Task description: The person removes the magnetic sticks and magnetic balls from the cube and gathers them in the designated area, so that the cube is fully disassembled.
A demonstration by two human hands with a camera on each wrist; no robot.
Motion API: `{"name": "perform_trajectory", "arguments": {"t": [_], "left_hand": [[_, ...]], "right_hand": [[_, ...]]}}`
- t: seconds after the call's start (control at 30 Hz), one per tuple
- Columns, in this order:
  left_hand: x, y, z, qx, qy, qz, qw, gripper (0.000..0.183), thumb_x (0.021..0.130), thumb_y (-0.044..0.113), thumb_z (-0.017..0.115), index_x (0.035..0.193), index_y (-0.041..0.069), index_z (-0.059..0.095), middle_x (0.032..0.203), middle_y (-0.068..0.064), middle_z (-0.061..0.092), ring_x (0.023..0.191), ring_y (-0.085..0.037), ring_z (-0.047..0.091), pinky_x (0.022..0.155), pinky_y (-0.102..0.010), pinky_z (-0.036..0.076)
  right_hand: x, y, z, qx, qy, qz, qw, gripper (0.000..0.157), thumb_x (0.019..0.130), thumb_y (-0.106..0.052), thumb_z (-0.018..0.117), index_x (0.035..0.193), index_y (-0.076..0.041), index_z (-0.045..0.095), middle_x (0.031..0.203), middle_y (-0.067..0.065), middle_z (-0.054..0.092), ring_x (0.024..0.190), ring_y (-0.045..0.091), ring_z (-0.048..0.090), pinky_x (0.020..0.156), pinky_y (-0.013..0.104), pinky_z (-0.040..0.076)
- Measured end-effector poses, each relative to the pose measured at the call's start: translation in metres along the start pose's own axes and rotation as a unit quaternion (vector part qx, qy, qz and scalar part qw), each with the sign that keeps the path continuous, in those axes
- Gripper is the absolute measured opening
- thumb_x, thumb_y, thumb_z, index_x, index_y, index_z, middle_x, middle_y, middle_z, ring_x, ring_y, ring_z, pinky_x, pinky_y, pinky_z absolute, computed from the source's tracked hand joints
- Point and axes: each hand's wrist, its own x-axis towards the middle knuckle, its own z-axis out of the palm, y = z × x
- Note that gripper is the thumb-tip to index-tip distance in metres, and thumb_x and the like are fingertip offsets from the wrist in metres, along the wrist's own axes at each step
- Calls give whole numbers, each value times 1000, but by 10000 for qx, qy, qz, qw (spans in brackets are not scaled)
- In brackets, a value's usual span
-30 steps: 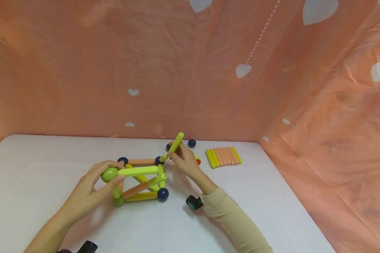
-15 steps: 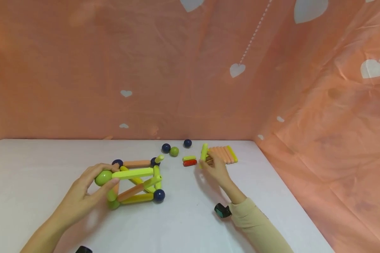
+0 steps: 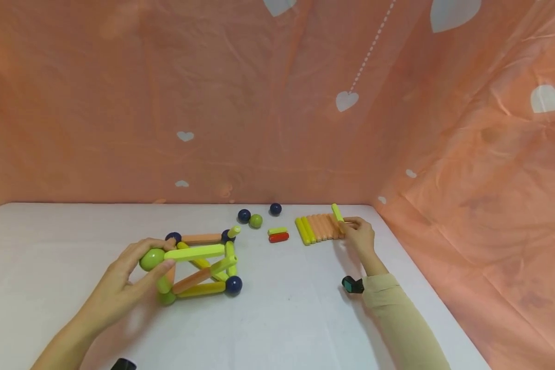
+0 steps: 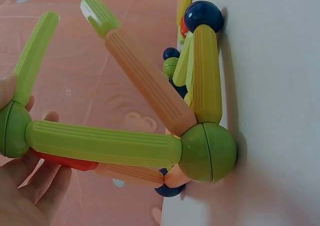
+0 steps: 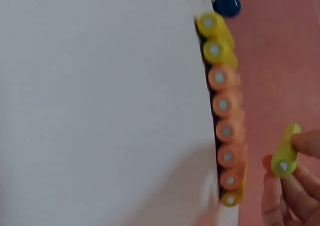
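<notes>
My left hand [image 3: 120,288] grips a green ball [image 3: 151,259] at the raised near-left corner of a frame of magnetic rods and balls. From that ball a light green rod [image 3: 194,252] reaches right, and another green rod [image 4: 105,142] runs down to a lower green ball [image 4: 207,152]. A peach rod with a short green rod on its end slants upward, its tip free. At the far right my right hand [image 3: 362,239] pinches a light green rod [image 5: 285,153] between thumb and fingers, held above the right end of a row of rods [image 3: 321,228].
The row has yellow rods at both ends and peach ones between. Two dark blue balls [image 3: 244,216] and a green ball [image 3: 256,221] lie at the back, near a short green rod [image 3: 277,231] and a red one [image 3: 279,237]. A heart-patterned cloth [image 3: 259,128] hangs behind the table.
My right hand has carried the light green rod from the frame's far-right corner rightward, past the row's left end to its right end. The left hand keeps its grip on the green ball.
</notes>
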Motion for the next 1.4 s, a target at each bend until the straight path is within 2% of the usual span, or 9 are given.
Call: {"name": "perform_trajectory", "arguments": {"t": [0.2, 0.3, 0.47, 0.57, 0.7, 0.93, 1.13, 1.27, 1.4], "left_hand": [[0, 1, 1, -32, -54, -28, 10000, 19, 96, 24, 60, 115, 25, 60, 128, -2, 55, 114, 4, 38, 94, -57, 33], [0, 2, 0, -47, -60, -63, 10000, 18, 95, 25, 60, 113, 26, 59, 128, -3, 55, 114, 4, 39, 94, -58, 33], [0, 2, -1, 7, -14, -11, 10000, 21, 95, 24, 60, 116, 27, 59, 127, -3, 56, 114, 4, 40, 94, -55, 33], [1, 3, -1, 25, -20, 8, 10000, 22, 95, 24, 60, 117, 26, 59, 127, -3, 55, 114, 4, 40, 94, -53, 33], [1, 2, -1, -14, -48, -55, 10000, 22, 96, 25, 60, 117, 25, 59, 127, -3, 54, 114, 4, 39, 94, -55, 33], [1, 1, 0, -103, -63, -76, 9999, 22, 96, 25, 60, 118, 23, 59, 127, -4, 54, 113, 4, 39, 95, -58, 32], [1, 1, 0, -152, -57, -79, 9998, 20, 96, 25, 60, 116, 24, 59, 128, -5, 54, 114, 5, 39, 95, -59, 32], [0, 0, 1, -157, -44, -68, 9998, 20, 96, 25, 60, 116, 24, 59, 128, -5, 54, 114, 6, 38, 95, -58, 32], [0, -4, 1, -124, 4, -18, 9999, 21, 95, 22, 60, 117, 22, 59, 128, -5, 55, 116, 7, 38, 95, -57, 32]], "right_hand": [[14, 14, -3, -68, 112, 661, 9977, 35, 92, -22, 59, 116, 4, 63, 108, 22, 65, 71, 11, 57, 58, 16, 43], [17, 19, -2, -96, 45, 998, 9950, 36, 93, -21, 56, 118, 6, 62, 113, 24, 63, 78, 16, 59, 62, 19, 46], [18, 20, 0, -246, -135, 1153, 9929, 39, 95, -19, 51, 123, 7, 58, 123, 26, 58, 108, 32, 54, 89, 37, 50], [16, 16, 1, -432, -265, 916, 9945, 44, 94, -18, 48, 128, 9, 53, 131, 29, 52, 121, 39, 48, 101, 47, 43], [6, 3, 11, -326, -181, 202, 9991, 44, 91, -13, 51, 130, 8, 51, 134, 31, 48, 127, 44, 42, 105, 52, 38], [-23, -31, 44, 683, -391, -425, 9960, 32, 90, -10, 60, 120, 2, 61, 121, 20, 60, 109, 33, 58, 90, 36, 51], [-50, -61, 76, 1298, -1158, -996, 9797, 33, 87, -6, 66, 117, 4, 62, 118, 22, 62, 105, 33, 61, 89, 34, 52], [-64, -78, 96, 1588, -1747, -1129, 9651, 36, 85, -7, 67, 119, 4, 61, 119, 23, 61, 105, 32, 60, 87, 33, 54], [-73, -91, 114, 1712, -2038, -1329, 9547, 38, 83, -7, 70, 118, 6, 61, 117, 24, 63, 104, 34, 61, 88, 35, 53]]}}
